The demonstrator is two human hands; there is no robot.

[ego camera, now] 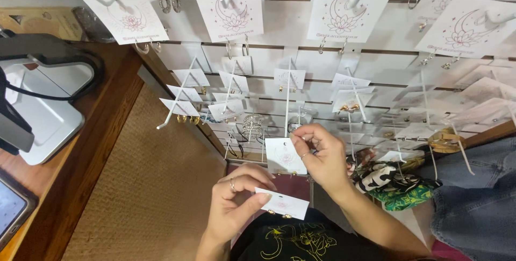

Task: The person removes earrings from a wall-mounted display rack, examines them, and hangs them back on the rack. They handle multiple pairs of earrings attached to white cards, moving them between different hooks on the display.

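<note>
Hands low in view, over a black shirt with yellow print [293,242]. Left hand [234,204] nearest, ring on one finger, thumb and fingertips pinched on the short edge of a white earring card [285,203] with small gold earrings along its lower edge. Right hand [321,156] a little farther, fingers curled and grasping a second earring card [284,156] by its upper right corner, just above the first card and apart from it. Beyond, white hooks on a slatted display panel [290,24], each hung with more printed cards [228,11] and gold pairs. Woven mat [156,186] at left, then a wooden counter edge [91,137] with a grey device [40,99] on it. Denim cloth [475,202] at right.
</note>
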